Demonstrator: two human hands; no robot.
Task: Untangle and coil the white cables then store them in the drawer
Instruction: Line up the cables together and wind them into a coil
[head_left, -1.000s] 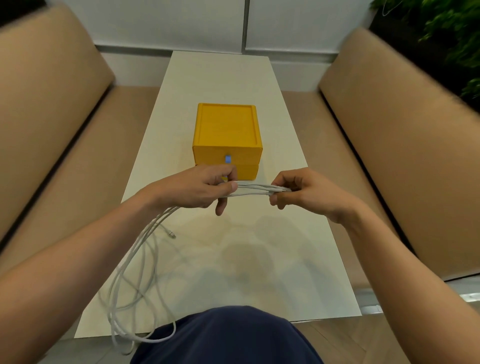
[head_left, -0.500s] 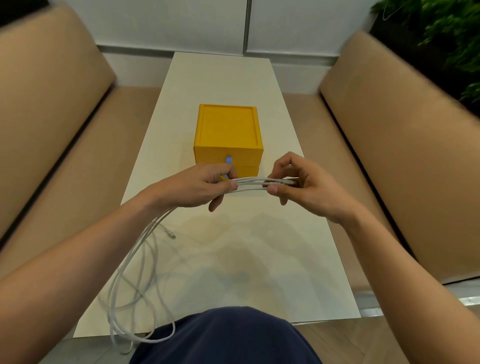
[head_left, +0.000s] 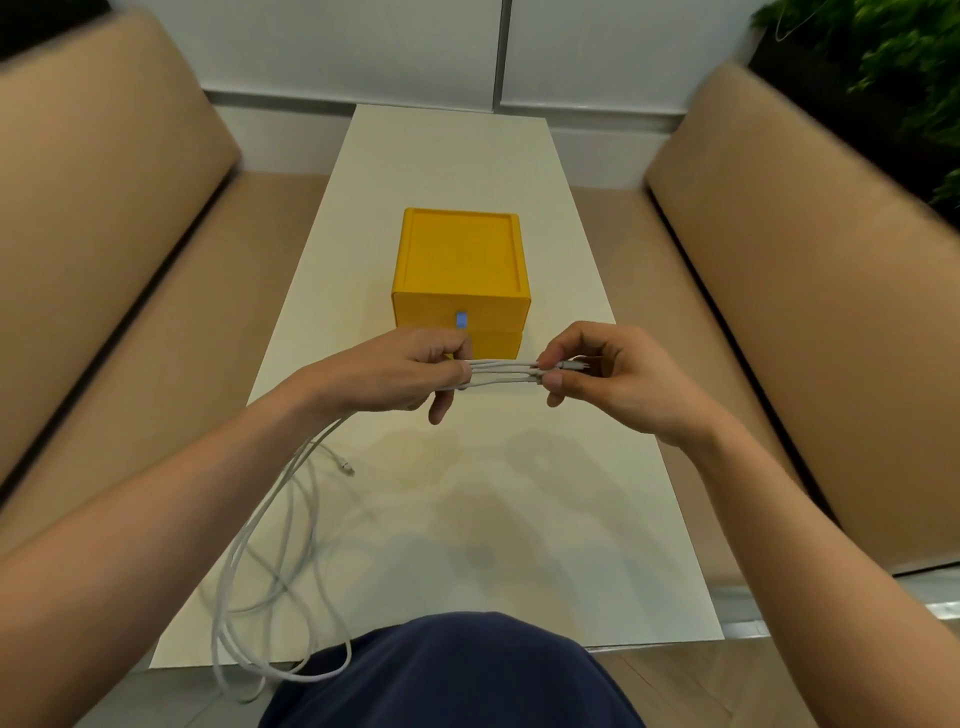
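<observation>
Slack of cables at 7 o'clock, loose crossed loops spilling over near edge of table, one plug lying on top. Left hand curled round bundle; right hand pinches plug ends between thumb and fingers, strands taut between. Best: line ends flush, hold pinch firm, draw slack up through left hand in even loops, clear crossings first. Yellow drawer box at 12 o'clock, just beyond hands, looks closed

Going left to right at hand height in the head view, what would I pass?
In order: left tan padded bench, left hand, white cables stretched between the hands, right hand, right tan padded bench.
</observation>
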